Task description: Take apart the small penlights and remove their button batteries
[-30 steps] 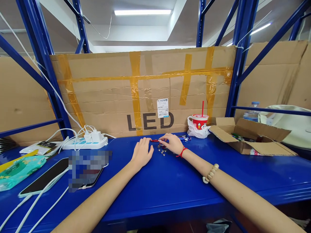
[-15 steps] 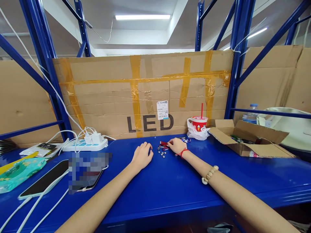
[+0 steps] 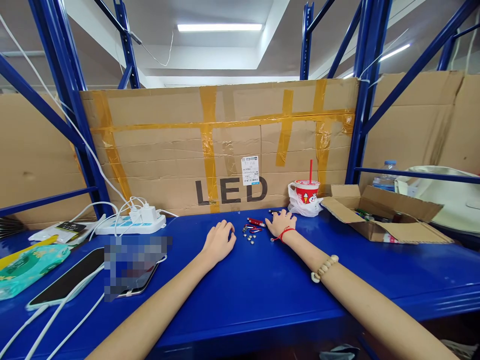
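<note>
My right hand (image 3: 282, 223) lies palm down with its fingers spread, over small dark and metallic pieces that it mostly hides. Just left of its thumb is a slim red tube with silvery parts (image 3: 256, 221). Below that tube lie thinner red and metal pieces (image 3: 254, 230). Several small, round silvery discs (image 3: 250, 238), like button cells, are scattered in front of them. My left hand (image 3: 220, 240) rests on the blue tabletop (image 3: 240, 285), left of these pieces, fingers loosely bent and nothing visible in it.
A red and white cup (image 3: 307, 191) with a straw stands in a plastic bag beyond my right hand. Farther right is an open cardboard box (image 3: 390, 215). Phones (image 3: 69, 277), cables and a power strip (image 3: 131, 225) occupy the left. A cardboard sheet (image 3: 168, 150) walls the back.
My right hand has moved off the red tube, slightly to the right, and its fingers have spread out. The red tube now lies uncovered. My left hand stays in place.
</note>
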`<state>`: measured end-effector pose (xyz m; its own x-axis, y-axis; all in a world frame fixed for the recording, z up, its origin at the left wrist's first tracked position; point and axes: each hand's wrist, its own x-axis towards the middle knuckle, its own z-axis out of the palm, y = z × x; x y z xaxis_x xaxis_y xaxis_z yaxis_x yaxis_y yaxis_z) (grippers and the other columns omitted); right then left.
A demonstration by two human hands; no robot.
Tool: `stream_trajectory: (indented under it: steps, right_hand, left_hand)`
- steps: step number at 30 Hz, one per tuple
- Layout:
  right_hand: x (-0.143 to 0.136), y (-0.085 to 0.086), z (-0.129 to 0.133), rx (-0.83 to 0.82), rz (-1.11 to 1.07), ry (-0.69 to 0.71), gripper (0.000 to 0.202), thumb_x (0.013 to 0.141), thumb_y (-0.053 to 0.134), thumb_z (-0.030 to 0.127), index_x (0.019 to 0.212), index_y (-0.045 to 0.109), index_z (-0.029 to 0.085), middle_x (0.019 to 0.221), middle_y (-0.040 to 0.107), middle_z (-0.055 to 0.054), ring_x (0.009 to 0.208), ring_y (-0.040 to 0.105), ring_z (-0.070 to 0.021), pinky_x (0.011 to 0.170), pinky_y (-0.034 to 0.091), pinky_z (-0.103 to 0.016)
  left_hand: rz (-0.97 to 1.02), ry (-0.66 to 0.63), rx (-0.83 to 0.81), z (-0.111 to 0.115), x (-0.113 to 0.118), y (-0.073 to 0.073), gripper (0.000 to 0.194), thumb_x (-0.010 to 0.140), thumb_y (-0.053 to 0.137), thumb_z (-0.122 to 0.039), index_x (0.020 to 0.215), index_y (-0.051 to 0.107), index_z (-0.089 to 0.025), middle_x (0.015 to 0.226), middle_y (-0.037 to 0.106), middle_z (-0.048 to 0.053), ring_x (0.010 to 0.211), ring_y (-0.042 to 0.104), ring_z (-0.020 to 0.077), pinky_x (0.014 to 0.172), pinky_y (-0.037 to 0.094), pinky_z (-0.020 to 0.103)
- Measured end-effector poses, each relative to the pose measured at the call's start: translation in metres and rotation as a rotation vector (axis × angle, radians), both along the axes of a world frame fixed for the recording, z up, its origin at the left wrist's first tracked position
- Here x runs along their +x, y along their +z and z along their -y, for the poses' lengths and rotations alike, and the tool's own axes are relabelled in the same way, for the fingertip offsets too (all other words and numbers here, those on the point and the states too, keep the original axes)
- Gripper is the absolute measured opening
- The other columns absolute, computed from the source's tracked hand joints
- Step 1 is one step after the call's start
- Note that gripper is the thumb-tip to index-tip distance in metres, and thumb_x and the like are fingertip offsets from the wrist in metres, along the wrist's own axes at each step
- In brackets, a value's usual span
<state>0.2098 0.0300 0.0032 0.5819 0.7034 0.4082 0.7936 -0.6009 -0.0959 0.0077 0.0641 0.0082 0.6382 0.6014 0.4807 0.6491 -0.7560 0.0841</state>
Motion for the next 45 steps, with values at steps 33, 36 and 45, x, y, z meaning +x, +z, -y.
stream_trajectory:
  steps: [33,36,45]
  right_hand:
    - [-0.005,0.006,0.003,-0.094,-0.042,0.078,0.029,0.081,0.041,0.025,0.099,0.056,0.007,0.098,0.057,-0.017,0.089,0.057,-0.0219,0.067,0.040,-0.028]
    - [-0.009,0.009,0.004,0.016,-0.020,0.117,0.034,0.084,0.032,0.026,0.110,0.047,0.010,0.106,0.054,-0.015,0.085,0.058,-0.0205,0.065,0.041,-0.029]
    - [-0.040,0.017,0.011,0.363,-0.073,0.536,0.029,0.083,0.035,0.040,0.103,0.049,0.024,0.085,0.064,-0.001,0.077,0.059,-0.0150,0.058,0.036,-0.022]
  left_hand:
    - [-0.017,0.005,0.000,-0.004,0.000,-0.003,0.016,0.079,0.033,-0.021,0.082,0.049,-0.020,0.087,0.053,0.002,0.083,0.050,0.0160,0.076,0.038,0.030]
    - [-0.018,0.009,0.000,-0.004,0.000,-0.002,0.016,0.079,0.033,-0.022,0.083,0.049,-0.020,0.087,0.053,0.002,0.082,0.051,0.0162,0.075,0.038,0.031]
    - [0.141,-0.055,0.062,-0.001,0.000,-0.003,0.048,0.076,0.041,-0.024,0.121,0.026,-0.017,0.110,0.046,0.008,0.101,0.046,0.0188,0.083,0.038,0.033]
